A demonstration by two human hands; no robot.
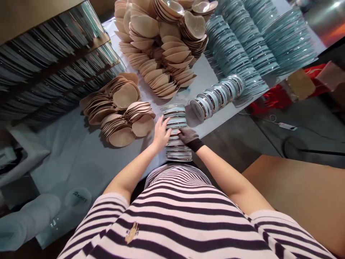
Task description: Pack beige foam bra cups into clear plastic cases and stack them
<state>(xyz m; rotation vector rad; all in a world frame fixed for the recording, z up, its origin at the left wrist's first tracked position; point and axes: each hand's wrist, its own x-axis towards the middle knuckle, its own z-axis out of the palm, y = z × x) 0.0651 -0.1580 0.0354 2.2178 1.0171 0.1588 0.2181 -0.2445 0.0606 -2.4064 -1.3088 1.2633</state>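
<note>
A tall stack of clear round lids [176, 131] is steadied between two hands at the near edge of the table [70, 154]: the bare left hand [161, 133] is pressed flat, fingers spread, against the stack's left side, while the right hand [188, 136], covered by a dark glove, is cupped against its right side lower down. Neither hand is closed around the stack; it is held only by pressure from both sides, and it stands upright just in front of the person's striped shirt [188, 212]. Just beside the stack, to its right, a toppled row of blue-rimmed lids [218, 96] is seen lying on its side. To the left, small fanned heaps of tan puff pads [121, 115] are laid out on the white cover, and a far larger heap [164, 39] is piled at the back. Long rows of blue-rimmed containers [258, 43] are ranged along the far right. Judged from how things lie, much material has already been stacked and sorted, yet a large share of pads and lids appears unpaired, so the work is taken to be well short of finished.
</note>
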